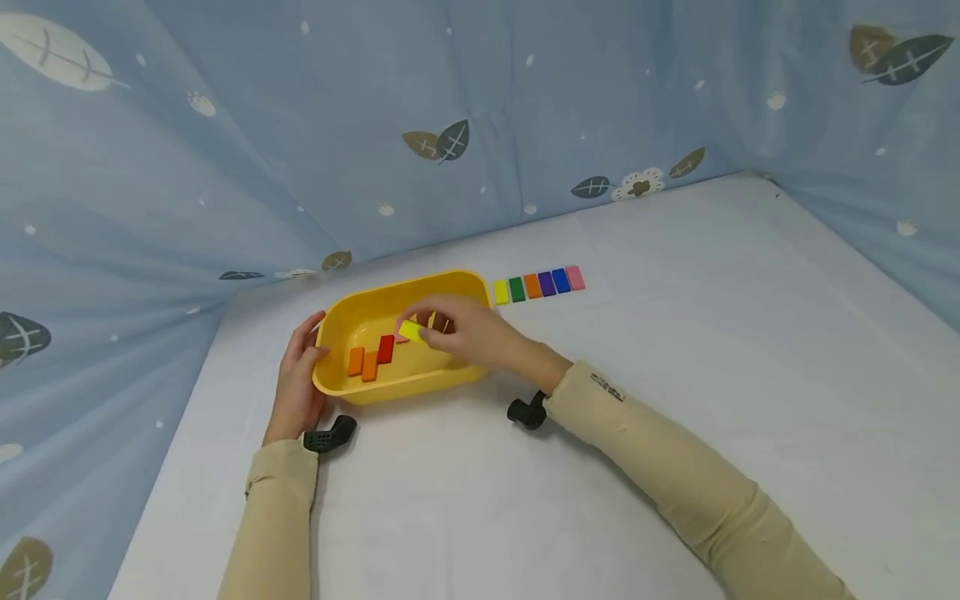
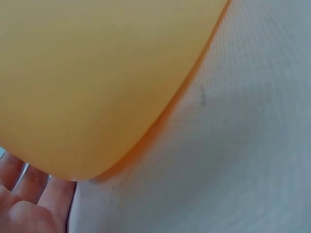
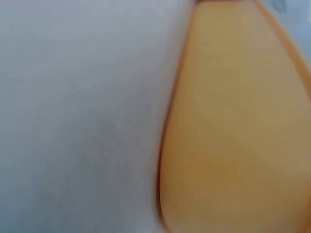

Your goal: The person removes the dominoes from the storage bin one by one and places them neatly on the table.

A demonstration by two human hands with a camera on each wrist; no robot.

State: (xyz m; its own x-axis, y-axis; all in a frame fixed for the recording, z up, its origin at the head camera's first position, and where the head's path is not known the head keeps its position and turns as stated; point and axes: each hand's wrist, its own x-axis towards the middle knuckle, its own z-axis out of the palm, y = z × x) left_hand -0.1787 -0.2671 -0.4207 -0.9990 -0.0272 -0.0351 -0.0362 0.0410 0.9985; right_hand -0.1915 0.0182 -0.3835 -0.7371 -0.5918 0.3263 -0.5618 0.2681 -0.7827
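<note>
A yellow plastic basin (image 1: 408, 387) stands on the table. My left hand (image 1: 298, 387) holds its left end, thumb at the rim and fingers along the outer wall. In the left wrist view, the fingers (image 2: 56, 196) touch the basin's outer side. Over the inside of the basin, my right hand (image 1: 476, 332) pinches a yellow domino (image 1: 412, 332) between thumb and fingers. Below lie a red domino (image 1: 386, 349), two orange dominoes (image 1: 356, 362) and a pink domino (image 1: 401, 327), partly hidden by the right hand. The right wrist view shows only the basin's blurred wall (image 3: 233, 121) and the tabletop.
Right of the basin, several dominoes stand side by side in a row: yellow (image 1: 501, 292), green (image 1: 517, 289), orange (image 1: 532, 286), purple (image 1: 547, 284), blue (image 1: 561, 281) and pink (image 1: 575, 277). A white cloth (image 1: 675, 350) covers the table. Blue patterned curtains (image 1: 360, 75) hang behind and at the sides.
</note>
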